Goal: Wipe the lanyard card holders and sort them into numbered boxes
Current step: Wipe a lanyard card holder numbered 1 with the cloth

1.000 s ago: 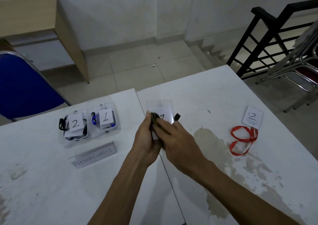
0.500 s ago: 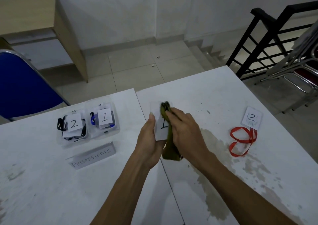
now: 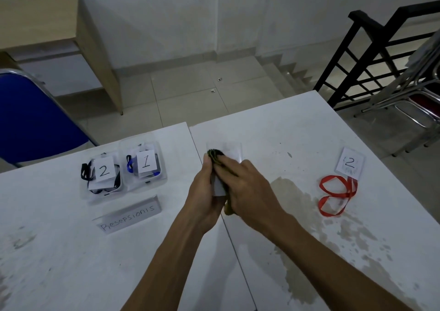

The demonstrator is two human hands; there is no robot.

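On the left of the white bench (image 3: 59, 251) sit two clear boxes side by side, the box marked 2 (image 3: 102, 176) and the box marked 1 (image 3: 144, 165), with a paper sign (image 3: 128, 214) lying just in front of them. At the middle, the left hand (image 3: 202, 198) grips a clear card holder (image 3: 225, 152) from below, fingers curled round its edge, while the right hand (image 3: 247, 191) presses a dark green cloth (image 3: 214, 154) flat against its face. Further right, a second card holder (image 3: 350, 164) marked 2 lies on the bench with its red lanyard (image 3: 335, 195) looped beside it.
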